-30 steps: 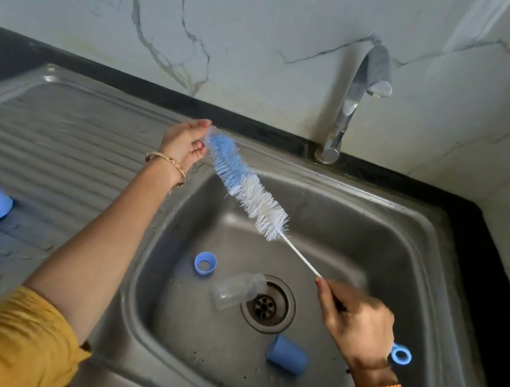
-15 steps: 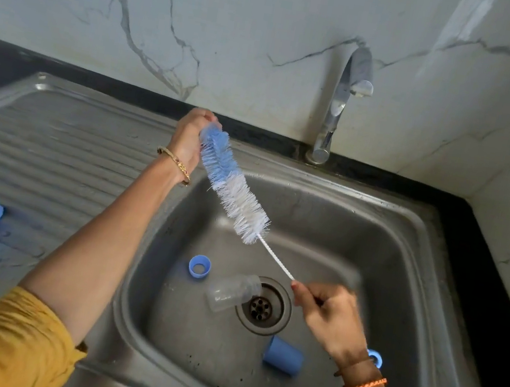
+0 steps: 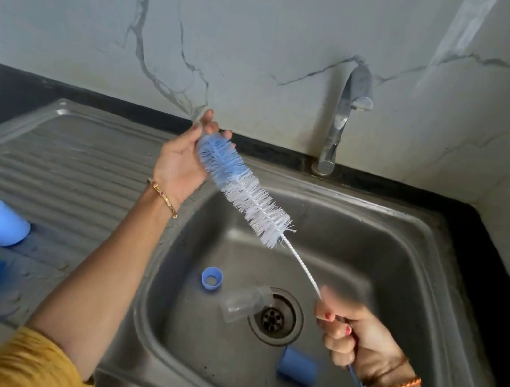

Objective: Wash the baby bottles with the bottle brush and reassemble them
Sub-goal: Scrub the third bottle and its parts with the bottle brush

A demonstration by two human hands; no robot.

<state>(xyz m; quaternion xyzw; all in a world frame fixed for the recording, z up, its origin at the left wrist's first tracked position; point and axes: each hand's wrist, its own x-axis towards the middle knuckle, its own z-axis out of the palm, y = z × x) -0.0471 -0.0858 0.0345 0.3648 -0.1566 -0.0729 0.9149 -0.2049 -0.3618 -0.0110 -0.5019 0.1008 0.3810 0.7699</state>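
Bottle brush (image 3: 244, 192): right hand (image 3: 357, 339) fingers grip its handle, left hand (image 3: 181, 160) fingers, relaxed, touch bristles.

No readable text, labels, brands, numbers or signs showed anywhere in view.

Left hand (image 3: 181, 160) being held open, palm cupping bottle brush (image 3: 244, 190) tip; right hand (image 3: 354, 336) being fisted around its handle.
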